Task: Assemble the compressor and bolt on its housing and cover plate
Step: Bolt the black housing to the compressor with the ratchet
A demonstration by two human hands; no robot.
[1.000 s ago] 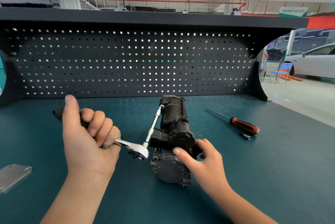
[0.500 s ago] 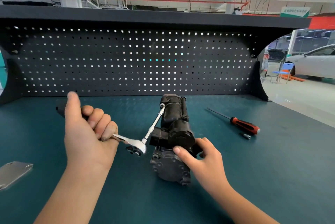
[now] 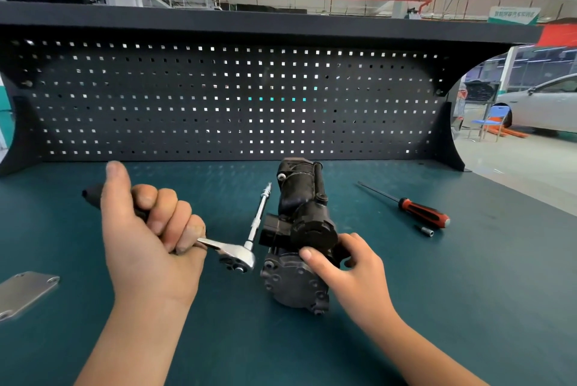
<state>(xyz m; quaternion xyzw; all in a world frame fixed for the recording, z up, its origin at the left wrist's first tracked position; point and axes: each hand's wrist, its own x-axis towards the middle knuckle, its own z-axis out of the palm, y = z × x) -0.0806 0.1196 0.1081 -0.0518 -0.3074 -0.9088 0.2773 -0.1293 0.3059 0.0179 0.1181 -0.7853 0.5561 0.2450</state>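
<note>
While right hand (image 3: pixel 349 263) grips compressor (image 3: pixel 299 235) mid-bench to steady it, left hand (image 3: pixel 150 229) clutches ratchet (image 3: pixel 232 256) handle; long extension (image 3: pixel 259 214) runs alongside housing, likely toward far bolt. Cover plate (image 3: pixel 23 293) waits at left edge.

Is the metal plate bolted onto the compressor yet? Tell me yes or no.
No, the metal plate lies on the bench at the far left, apart from the compressor that the right hand holds.
</note>
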